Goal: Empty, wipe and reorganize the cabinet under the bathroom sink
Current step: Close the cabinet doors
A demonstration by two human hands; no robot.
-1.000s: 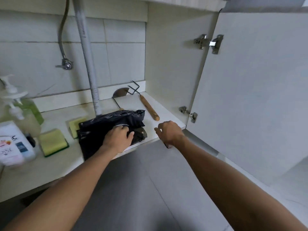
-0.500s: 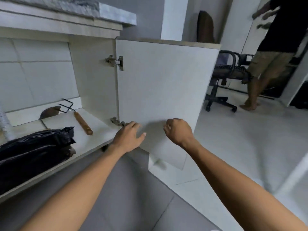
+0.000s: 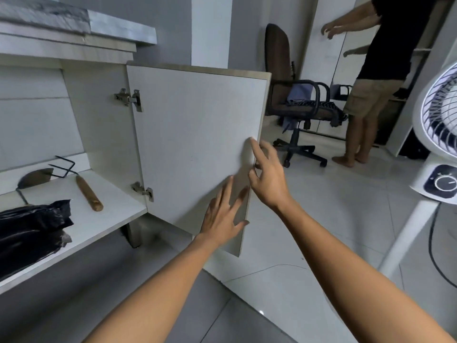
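The white cabinet door (image 3: 195,134) stands swung open on two metal hinges. My left hand (image 3: 223,214) lies flat with spread fingers against the door's inner face near its lower free edge. My right hand (image 3: 268,174) is at the door's free edge a little higher, index finger straight along the edge and the other fingers loosely bent. On the cabinet floor (image 3: 108,206) sit a black plastic bag (image 3: 32,226), a wooden-handled hand fork (image 3: 84,186) and a small trowel (image 3: 34,177).
An office chair (image 3: 299,105) stands behind the door. A person in a black shirt (image 3: 376,78) stands at the back right. A white standing fan (image 3: 442,134) and its cable are close on the right. The floor is tiled.
My view swung right, away from the cabinet interior. My left hand left the black bag and moved onto the door; my right hand uncurled and rose to the door's free edge.
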